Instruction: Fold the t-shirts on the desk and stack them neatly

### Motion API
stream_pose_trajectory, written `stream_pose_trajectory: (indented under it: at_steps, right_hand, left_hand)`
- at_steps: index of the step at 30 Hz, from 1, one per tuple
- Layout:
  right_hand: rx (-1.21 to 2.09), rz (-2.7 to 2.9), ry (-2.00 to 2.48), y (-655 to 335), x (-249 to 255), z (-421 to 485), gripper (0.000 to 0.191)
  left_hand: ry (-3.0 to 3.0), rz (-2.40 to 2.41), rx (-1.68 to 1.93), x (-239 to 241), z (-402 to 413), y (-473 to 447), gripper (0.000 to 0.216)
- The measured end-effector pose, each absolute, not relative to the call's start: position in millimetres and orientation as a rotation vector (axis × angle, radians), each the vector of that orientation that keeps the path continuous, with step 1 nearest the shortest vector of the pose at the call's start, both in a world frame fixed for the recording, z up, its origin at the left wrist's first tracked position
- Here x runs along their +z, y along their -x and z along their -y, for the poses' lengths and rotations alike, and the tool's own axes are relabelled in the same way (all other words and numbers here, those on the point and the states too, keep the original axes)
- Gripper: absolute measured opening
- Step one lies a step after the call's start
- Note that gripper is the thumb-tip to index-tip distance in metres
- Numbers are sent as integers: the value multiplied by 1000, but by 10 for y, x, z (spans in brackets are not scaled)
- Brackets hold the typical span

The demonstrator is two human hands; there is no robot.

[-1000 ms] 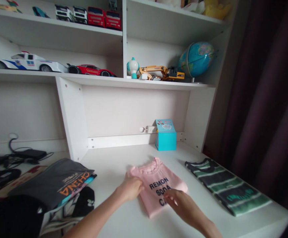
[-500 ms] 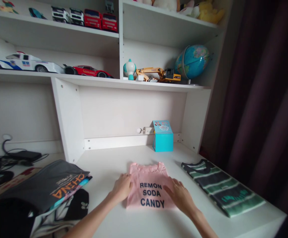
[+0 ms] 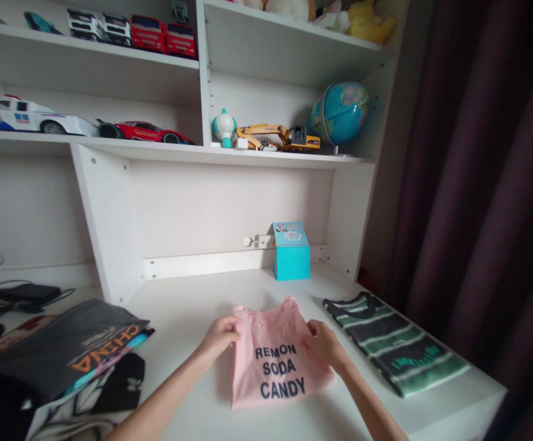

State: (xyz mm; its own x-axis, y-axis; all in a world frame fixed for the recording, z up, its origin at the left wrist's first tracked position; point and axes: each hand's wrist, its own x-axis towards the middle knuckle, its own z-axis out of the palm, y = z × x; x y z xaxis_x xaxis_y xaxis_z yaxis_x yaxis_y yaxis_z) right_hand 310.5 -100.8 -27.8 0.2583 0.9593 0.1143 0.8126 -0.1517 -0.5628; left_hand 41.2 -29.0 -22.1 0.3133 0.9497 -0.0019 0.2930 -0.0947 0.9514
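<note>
At lower centre of frame, my left grip (image 3: 219, 339) and right grip (image 3: 327, 345) pinch the pink shirt (image 3: 275, 358); uneven pulling could crease it.

Desk (image 3: 184, 300): white; pink shirt (image 3: 278, 360) at lower centre, striped shirt (image 3: 395, 343) at lower right, clothes pile (image 3: 64, 352) at lower left, adapter (image 3: 30, 292) near the left edge, calendar (image 3: 292, 262) just right of centre.
Upper left shelf (image 3: 87, 48): white trucks (image 3: 85, 24), red trucks (image 3: 148, 33).
Lower left shelf (image 3: 83, 140): police car (image 3: 32, 116), red car (image 3: 144, 131).
Lower right shelf (image 3: 289, 157): figure (image 3: 224, 127), excavator (image 3: 275, 133), globe (image 3: 342, 112).
Upper right shelf (image 3: 294, 27): plush toys (image 3: 370, 21).
</note>
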Motion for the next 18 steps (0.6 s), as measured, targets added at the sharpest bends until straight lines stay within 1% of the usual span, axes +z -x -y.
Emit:
stream_pose_trajectory:
  at_steps: [5,10,14,18]
  right_hand:
    - [243,1613,2000,-3679,24,1250,19]
    - [62,1505,2198,-4617,377,1504,28]
    - [-41,1397,2375,-5203,532,1548,32]
    - [-67,1344,2474,-5491,493,1445,37]
  left_hand:
    - [-1861,-1048,978,-33,665,-1026,32]
    - [-1945,-889,1012,156,930,-1944,33]
    - [-1962,-818,1027,137,893,-2693,32]
    - [-1951,-868,978,11,772,-3169,33]
